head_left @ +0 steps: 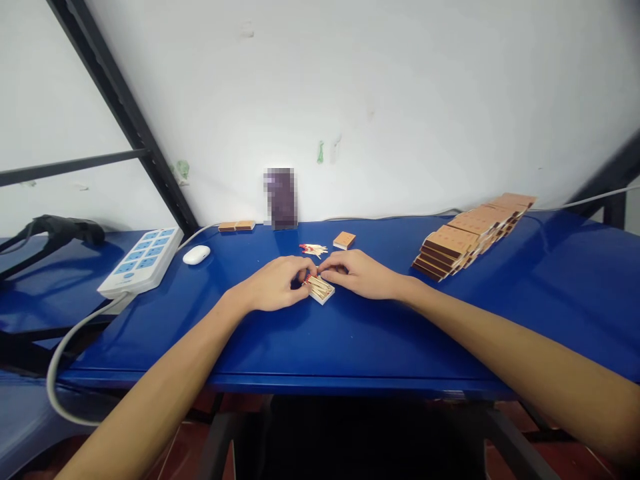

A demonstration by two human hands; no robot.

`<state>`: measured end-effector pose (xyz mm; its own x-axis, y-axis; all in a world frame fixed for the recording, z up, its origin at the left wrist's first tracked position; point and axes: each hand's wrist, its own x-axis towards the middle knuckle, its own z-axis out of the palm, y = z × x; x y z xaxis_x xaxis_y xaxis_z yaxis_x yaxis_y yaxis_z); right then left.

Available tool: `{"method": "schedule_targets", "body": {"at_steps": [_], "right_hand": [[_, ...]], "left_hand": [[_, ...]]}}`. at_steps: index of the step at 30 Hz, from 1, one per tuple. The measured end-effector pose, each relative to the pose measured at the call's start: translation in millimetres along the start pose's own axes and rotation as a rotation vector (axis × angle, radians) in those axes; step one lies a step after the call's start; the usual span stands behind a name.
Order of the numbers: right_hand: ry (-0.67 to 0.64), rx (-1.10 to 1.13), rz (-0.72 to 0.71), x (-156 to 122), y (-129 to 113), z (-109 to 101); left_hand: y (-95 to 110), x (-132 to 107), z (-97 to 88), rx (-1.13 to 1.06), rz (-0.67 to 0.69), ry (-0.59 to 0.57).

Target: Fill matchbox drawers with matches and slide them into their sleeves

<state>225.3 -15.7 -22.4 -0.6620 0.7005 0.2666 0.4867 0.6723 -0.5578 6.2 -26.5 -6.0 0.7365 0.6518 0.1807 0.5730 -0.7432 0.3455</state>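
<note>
A white matchbox tray (325, 297) full of matches (320, 287) lies on the table between my hands, slightly turned. My left hand (281, 283) is closed at its left side, thumb near the close end and fingers curled over the red match heads. My right hand (364, 275) reaches in from the right with bent fingers pressed together at the tray's far edge; what the fingertips pinch is too small to make out. Just beyond lies a loose pile of red-tipped matches (314, 251). A brown-topped matchbox (344, 240) sits behind my right hand.
Stacked matchboxes (450, 247) lean in rows at the right. Two more matchboxes (237, 227) lie along the wall. A white earphone case (197, 255) and a power strip (143, 261) with its cable are at the left. A blurred dark upright object (283, 199) stands against the wall.
</note>
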Motion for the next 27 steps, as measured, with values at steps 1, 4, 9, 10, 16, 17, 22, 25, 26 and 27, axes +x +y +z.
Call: {"method": "schedule_targets", "body": {"at_steps": [1, 4, 9, 10, 16, 17, 22, 25, 26, 27], "right_hand": [[-0.01, 0.025, 0.01, 0.2, 0.3, 0.8], [-0.027, 0.111, 0.046, 0.3, 0.6, 2.9], [-0.018, 0.183, 0.081, 0.4, 3.1, 6.0], [-0.009, 0.177, 0.077, 0.6, 4.0, 6.7], [0.047, 0.14, -0.004, -0.1, 5.9, 9.7], [0.053, 0.128, -0.018, -0.5, 5.5, 9.6], [0.037, -0.006, -0.124, -1.1, 2.7, 7.4], [0.002, -0.09, -0.173, -0.7, 0.9, 6.7], [-0.007, -0.105, -0.176, -0.7, 0.4, 6.7], [-0.01, -0.115, -0.175, -0.7, -0.1, 6.7]], "left_hand": [[0.4, -0.2, 0.0, -0.006, -0.005, 0.0], [1.1, -0.8, 0.1, -0.008, -0.007, 0.006], [1.3, -1.0, -0.3, -0.004, 0.012, 0.005], [1.1, -0.8, -0.5, -0.006, 0.013, 0.008], [-0.4, -0.7, -0.4, -0.066, 0.007, -0.006], [-0.6, -0.9, -0.2, -0.083, 0.006, -0.006], [-2.2, -1.5, 0.6, -0.169, -0.002, 0.036], [-2.8, -1.5, 0.5, -0.2, -0.019, 0.04], [-2.8, -1.5, 0.5, -0.205, -0.022, 0.042], [-2.7, -1.4, 0.4, -0.208, -0.023, 0.045]]}}
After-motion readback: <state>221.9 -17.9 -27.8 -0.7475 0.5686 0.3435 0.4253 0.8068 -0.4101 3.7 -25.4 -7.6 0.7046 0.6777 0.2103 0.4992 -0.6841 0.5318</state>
